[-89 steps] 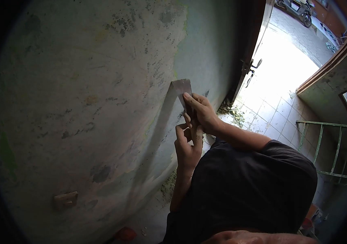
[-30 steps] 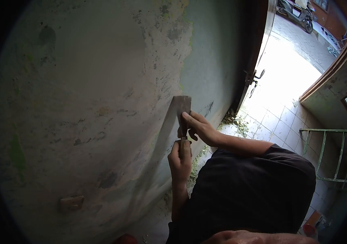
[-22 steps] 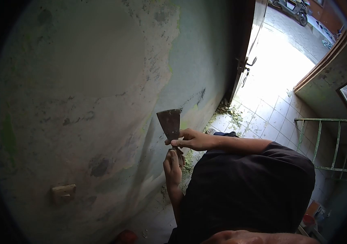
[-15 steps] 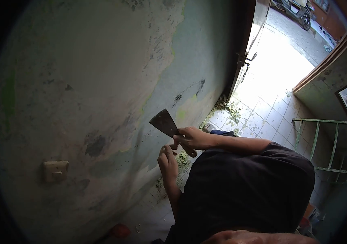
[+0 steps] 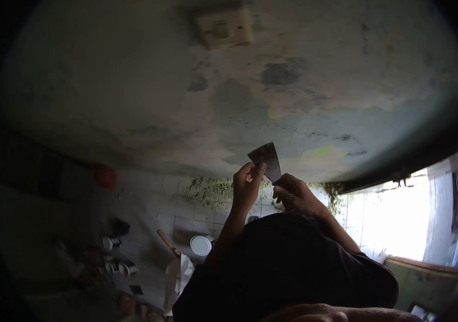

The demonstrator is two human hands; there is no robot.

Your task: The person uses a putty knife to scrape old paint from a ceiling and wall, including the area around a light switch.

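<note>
A paint scraper (image 5: 266, 156) with a wide, dark metal blade is held up in front of my chest, blade pointing toward the wall. My right hand (image 5: 297, 196) is closed around its handle, which the fingers mostly hide. My left hand (image 5: 246, 185) is curled beside the blade, thumb and fingertips pinched at its left edge. The wall (image 5: 298, 134) facing me has patchy, peeled paint with grey-green and pale areas. Below both hands, greenish paint flakes (image 5: 207, 192) lie scattered on the tiled floor along the wall's base.
A light switch (image 5: 222, 28) is on the wall. On the floor stand a white-lidded can (image 5: 201, 245), a red object (image 5: 104, 176), a wooden stick (image 5: 168, 242), a whitish sack (image 5: 178, 279) and several small cans (image 5: 127, 268). Bright light enters through the doorway (image 5: 395, 220) at right.
My view has turned left, so the doorway now sits lower right and more floor shows. My left hand has moved from near the scraper's handle up to its blade.
</note>
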